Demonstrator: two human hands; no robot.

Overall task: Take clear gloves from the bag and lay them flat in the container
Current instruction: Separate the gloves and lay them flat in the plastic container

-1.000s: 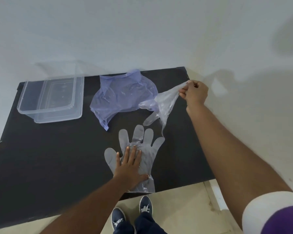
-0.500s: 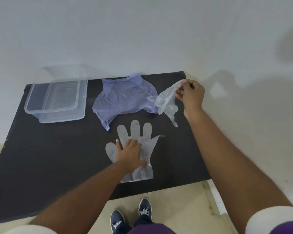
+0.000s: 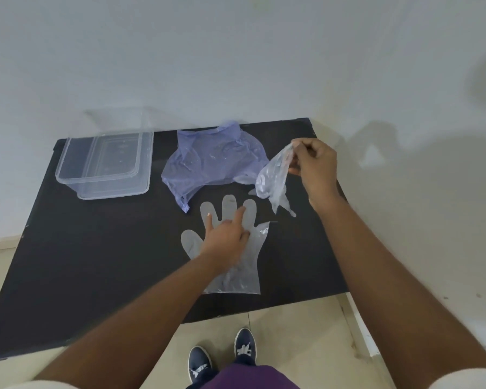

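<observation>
A clear glove (image 3: 243, 269) lies flat, fingers pointing away, in the middle of the black table (image 3: 96, 262). My left hand (image 3: 226, 237) rests on it with fingers spread, holding nothing. My right hand (image 3: 314, 164) pinches a second clear glove (image 3: 274, 178) by its cuff, so it hangs crumpled just above the table, right of the bag. The purple plastic bag (image 3: 213, 161) lies rumpled at the back centre. The clear container (image 3: 107, 161) stands at the back left with no gloves in it.
A white wall rises directly behind the table. The table's right edge runs just beyond my right wrist. Below the near edge are a tiled floor and my blue shoes (image 3: 222, 357).
My right hand has pulled the second glove free of the bag and brought it nearer and lower. My left hand has slid up the flat glove toward its fingers.
</observation>
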